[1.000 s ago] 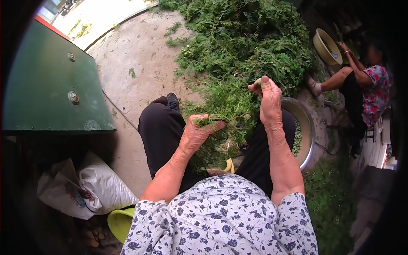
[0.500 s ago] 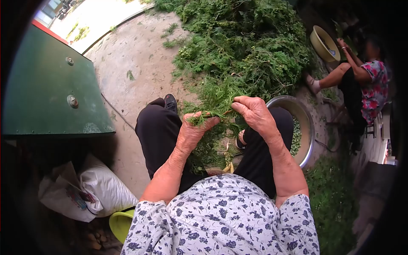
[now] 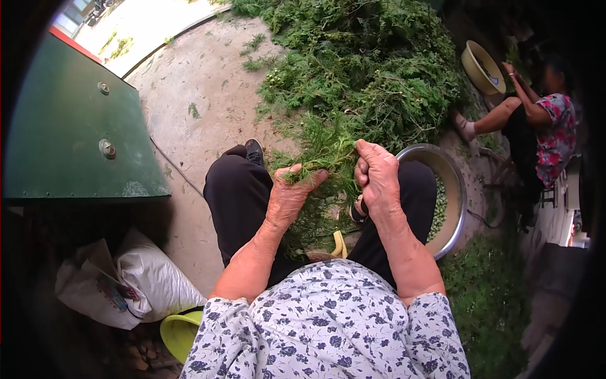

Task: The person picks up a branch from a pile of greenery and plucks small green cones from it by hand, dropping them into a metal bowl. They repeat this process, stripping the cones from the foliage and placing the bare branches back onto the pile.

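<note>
My left hand (image 3: 289, 194) is closed round a leafy green branch (image 3: 319, 142) held above my lap, its sprigs spreading forward and hanging down. At the right edge of the branch, my right hand (image 3: 380, 177) has its thumb and fingers pressed together with the fingers curled; what is in the pinch is too small to make out. Beside my right knee stands a wide metal basin (image 3: 459, 221) with many small green cones or berries (image 3: 440, 205) in it.
A large heap of green branches (image 3: 372, 69) lies ahead. Left are a green metal box (image 3: 76, 126), white sacks (image 3: 154, 278) and a yellow-green basin (image 3: 177, 335). At right a seated person (image 3: 543, 120) is near a yellow basin (image 3: 483, 69).
My right hand has turned more upright and moved slightly right, its fingers now curled. My left hand still grips the branch. The other person's hands moved slightly.
</note>
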### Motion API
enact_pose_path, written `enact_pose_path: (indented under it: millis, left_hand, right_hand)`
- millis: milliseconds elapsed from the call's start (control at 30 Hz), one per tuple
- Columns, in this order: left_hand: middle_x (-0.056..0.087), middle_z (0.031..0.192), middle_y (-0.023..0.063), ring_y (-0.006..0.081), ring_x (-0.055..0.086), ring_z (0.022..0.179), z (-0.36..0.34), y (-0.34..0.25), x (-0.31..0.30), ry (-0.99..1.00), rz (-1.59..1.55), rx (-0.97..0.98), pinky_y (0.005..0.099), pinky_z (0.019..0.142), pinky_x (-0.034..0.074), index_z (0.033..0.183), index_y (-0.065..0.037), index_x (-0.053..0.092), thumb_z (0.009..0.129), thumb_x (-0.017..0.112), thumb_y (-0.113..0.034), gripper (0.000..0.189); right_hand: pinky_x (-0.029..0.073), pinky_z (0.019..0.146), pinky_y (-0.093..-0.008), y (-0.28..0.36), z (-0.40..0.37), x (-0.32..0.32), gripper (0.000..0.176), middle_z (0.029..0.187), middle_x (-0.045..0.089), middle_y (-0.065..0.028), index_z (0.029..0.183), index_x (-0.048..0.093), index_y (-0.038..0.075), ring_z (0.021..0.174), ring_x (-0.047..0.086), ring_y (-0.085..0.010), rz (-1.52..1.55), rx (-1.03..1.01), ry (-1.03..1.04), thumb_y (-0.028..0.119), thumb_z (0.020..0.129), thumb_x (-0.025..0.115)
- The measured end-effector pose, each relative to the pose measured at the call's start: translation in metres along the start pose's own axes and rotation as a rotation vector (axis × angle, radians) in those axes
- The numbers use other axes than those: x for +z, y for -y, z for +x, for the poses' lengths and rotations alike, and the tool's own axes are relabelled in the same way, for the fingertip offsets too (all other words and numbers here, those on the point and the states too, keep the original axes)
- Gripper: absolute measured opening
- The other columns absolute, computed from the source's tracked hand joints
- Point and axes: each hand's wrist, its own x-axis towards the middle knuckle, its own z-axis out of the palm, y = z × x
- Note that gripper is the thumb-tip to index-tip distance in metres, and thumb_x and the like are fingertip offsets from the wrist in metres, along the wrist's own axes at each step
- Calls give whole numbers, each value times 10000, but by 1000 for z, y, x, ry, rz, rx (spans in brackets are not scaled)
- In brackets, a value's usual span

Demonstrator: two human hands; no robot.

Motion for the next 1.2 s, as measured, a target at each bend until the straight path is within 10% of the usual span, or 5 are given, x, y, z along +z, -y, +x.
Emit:
enact_pose_path:
  millis: [67,333,467,1200]
  left_hand:
    - [609,682,-26,50,482,609,-5,-9,0,-68,-232,9,236,570,405,772,-27,663,741,722,-129,122]
    - [581,689,-48,52,492,598,-2,-6,-5,-129,-340,-32,226,555,389,779,-61,645,741,712,-70,77]
    - [598,724,-41,53,502,618,-2,-9,-2,-103,-305,-44,222,562,393,821,-52,655,746,707,-73,94]
    - [611,857,-21,80,559,752,3,1,-7,-32,-245,-91,223,641,438,945,-83,606,729,715,-46,245]
  right_hand:
    - [277,348,-204,8,18,-22,178,533,428,24,874,531,12,386,382,-70,383,-77,-39,156,837,627]
    - [343,407,-204,34,4,-13,155,655,506,2,916,548,27,503,478,-85,356,1,89,160,854,600]
    - [279,383,-168,25,3,-12,208,638,511,48,963,617,12,460,398,-11,-265,54,176,171,830,634]
    - [355,408,-147,20,-2,-11,175,735,526,25,955,575,52,516,485,-10,-339,-85,222,47,788,627]
